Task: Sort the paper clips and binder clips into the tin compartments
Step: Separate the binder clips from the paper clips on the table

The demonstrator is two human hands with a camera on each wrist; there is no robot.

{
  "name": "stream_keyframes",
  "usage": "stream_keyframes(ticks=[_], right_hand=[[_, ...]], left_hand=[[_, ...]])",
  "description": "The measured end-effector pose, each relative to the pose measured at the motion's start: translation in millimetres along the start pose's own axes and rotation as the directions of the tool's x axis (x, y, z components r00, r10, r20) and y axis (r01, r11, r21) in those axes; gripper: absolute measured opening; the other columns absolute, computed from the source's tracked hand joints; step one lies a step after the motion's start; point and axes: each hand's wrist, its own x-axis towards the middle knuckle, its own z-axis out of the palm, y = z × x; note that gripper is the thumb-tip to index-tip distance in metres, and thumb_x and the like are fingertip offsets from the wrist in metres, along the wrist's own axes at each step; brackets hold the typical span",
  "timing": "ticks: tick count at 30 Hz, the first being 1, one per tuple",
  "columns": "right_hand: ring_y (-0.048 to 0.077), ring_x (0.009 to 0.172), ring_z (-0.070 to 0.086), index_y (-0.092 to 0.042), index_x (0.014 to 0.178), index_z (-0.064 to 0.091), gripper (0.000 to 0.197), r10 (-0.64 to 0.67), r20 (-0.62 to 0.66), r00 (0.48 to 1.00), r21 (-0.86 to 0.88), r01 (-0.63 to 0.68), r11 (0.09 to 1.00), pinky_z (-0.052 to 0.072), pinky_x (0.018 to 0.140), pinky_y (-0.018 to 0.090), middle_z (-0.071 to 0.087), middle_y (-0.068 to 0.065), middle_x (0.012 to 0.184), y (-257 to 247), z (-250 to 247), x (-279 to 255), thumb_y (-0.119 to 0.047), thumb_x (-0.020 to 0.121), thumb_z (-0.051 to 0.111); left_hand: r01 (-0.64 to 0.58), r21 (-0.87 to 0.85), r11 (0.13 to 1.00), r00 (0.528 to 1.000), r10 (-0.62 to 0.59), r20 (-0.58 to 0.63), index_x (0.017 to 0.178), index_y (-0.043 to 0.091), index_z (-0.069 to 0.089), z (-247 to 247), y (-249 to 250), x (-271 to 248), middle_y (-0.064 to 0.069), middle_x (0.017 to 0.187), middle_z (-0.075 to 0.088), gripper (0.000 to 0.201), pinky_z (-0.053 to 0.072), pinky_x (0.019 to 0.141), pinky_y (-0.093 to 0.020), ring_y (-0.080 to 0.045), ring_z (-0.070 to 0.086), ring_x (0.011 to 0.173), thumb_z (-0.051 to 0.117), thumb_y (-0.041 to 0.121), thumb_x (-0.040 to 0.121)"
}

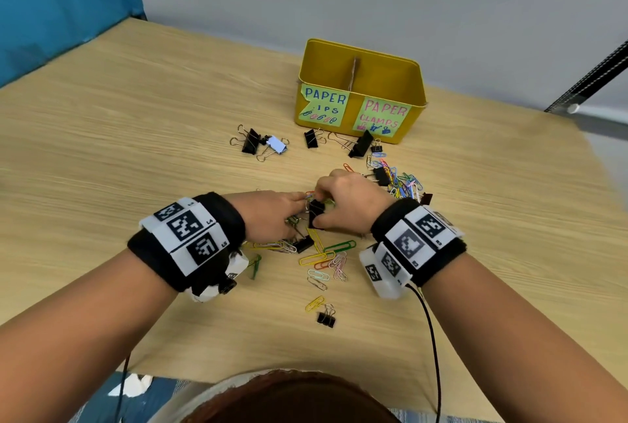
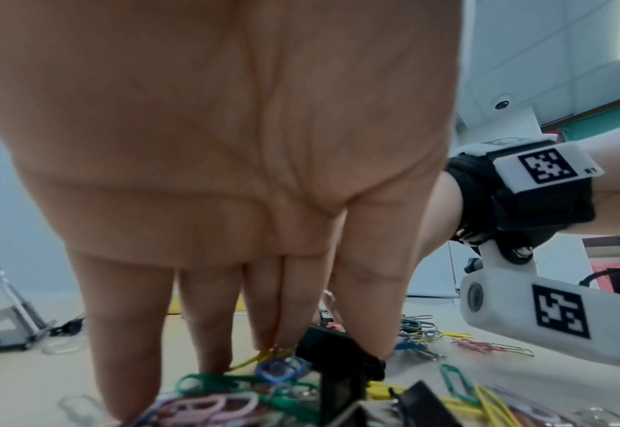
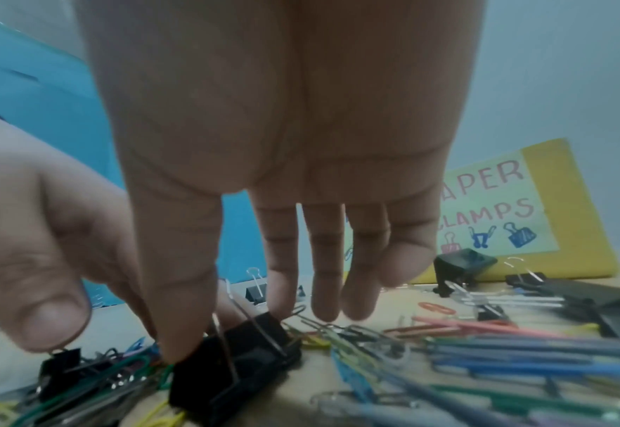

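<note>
A yellow tin point(image 1: 360, 52) with a middle divider stands at the back, its left half labelled for paper clips and its right half for paper clamps. Both hands meet over a tangle of coloured paper clips point(image 1: 319, 259) at the table's centre. My right hand point(image 1: 323, 206) pinches a black binder clip point(image 3: 242, 355) between thumb and index finger. My left hand point(image 2: 330, 342) reaches down with straight fingers into the tangle. Its thumb and index fingertip pinch a small black binder clip point(image 2: 337, 354). In the head view my fingers partly hide both clips.
More paper clips point(image 1: 401, 181) lie to the right of my hands. Black binder clips point(image 1: 249, 142) lie left of the tin, another pair point(image 1: 360, 144) sits in front of it, and one point(image 1: 327, 319) is near me. A cable runs from my right wristband off the front edge.
</note>
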Motion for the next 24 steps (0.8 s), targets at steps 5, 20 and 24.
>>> stream_keyframes(ticks=[5,20,24], right_hand=[[0.029,0.114,0.045,-0.024,0.118,0.056,0.046,-0.025,-0.014,1.000,0.023,0.025,0.999,0.042,0.098,0.038,0.049,0.008,0.119,-2.5,1.4,8.4,-0.034,0.075,0.065],[0.016,0.078,0.051,-0.011,0.097,0.067,0.020,-0.101,0.118,0.988,0.194,0.077,0.978,0.037,0.068,0.024,0.056,0.000,0.082,-5.2,-7.6,31.7,-0.027,0.085,0.064],[0.008,0.049,0.050,-0.017,0.075,0.057,0.016,-0.013,0.023,1.000,0.585,-0.003,0.811,0.040,0.045,0.014,0.056,0.002,0.065,3.6,-11.1,34.2,-0.022,0.090,0.057]], left_hand=[[0.007,-0.018,1.000,0.999,-0.008,-0.034,0.148,0.016,0.025,0.2,-12.3,-1.5,0.007,0.160,0.004,0.058,0.034,0.110,-0.033,-0.023,0.034,0.138,0.044,0.015,0.093],[0.060,-0.143,0.988,0.974,-0.090,-0.208,0.095,0.018,0.060,2.2,-19.5,-8.2,0.009,0.076,0.048,0.029,0.041,0.065,-0.024,-0.014,0.050,0.078,0.076,0.018,0.071],[0.076,-0.100,0.992,0.983,-0.091,-0.157,0.091,0.018,0.069,5.6,-23.7,-7.7,0.006,0.079,0.051,0.021,0.041,0.067,-0.024,-0.013,0.051,0.076,0.075,0.018,0.071]])
